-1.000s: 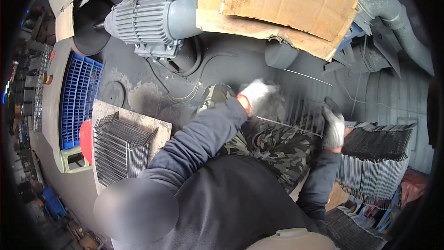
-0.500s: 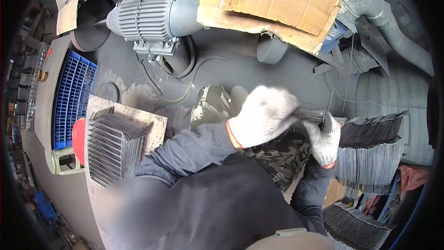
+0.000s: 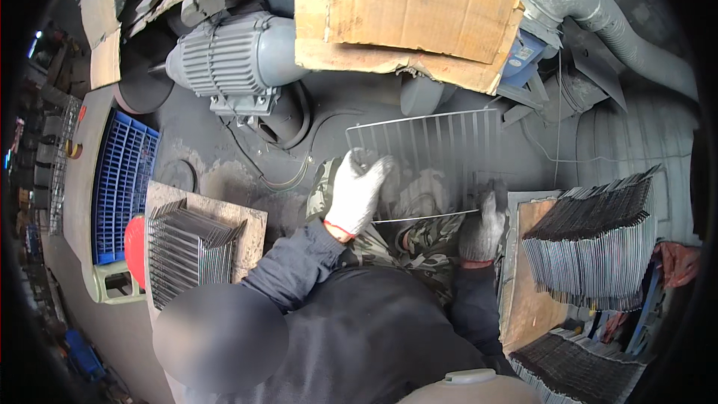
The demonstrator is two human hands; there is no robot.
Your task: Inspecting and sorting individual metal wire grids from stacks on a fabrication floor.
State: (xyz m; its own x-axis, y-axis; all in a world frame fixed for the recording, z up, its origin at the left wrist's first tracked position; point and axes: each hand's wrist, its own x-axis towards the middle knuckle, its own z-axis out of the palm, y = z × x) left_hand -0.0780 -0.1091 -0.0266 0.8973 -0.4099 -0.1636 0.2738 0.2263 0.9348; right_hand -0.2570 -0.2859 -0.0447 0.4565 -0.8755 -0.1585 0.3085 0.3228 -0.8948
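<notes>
Over the camouflage trousers [image 3: 437, 245], I am steadying the wire rack [image 3: 428, 166] best by its frame, left hand [image 3: 359, 188] clamped on it, right hand [image 3: 481, 233] too blurred to tell its grip.

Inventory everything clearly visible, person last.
Wire rack: one, grey, between the hands
Left rack stack: one, grey, on a board
Right rack stacks: two, grey, right side
Motor: one, grey, upper left
Cardboard: several, brown, along top
Duct: one, grey, upper right
Plastic grid: one, blue, far left
Round item: one, red, beside the left stack
Stool: one, pale green, below the grid
Trousers: one pair, camouflage, beneath the rack
Sleeves: two, dark, lower centre
Left hand: one, white glove, rack's left edge
Right hand: one, grey-white glove, blurred, rack's lower right corner
</notes>
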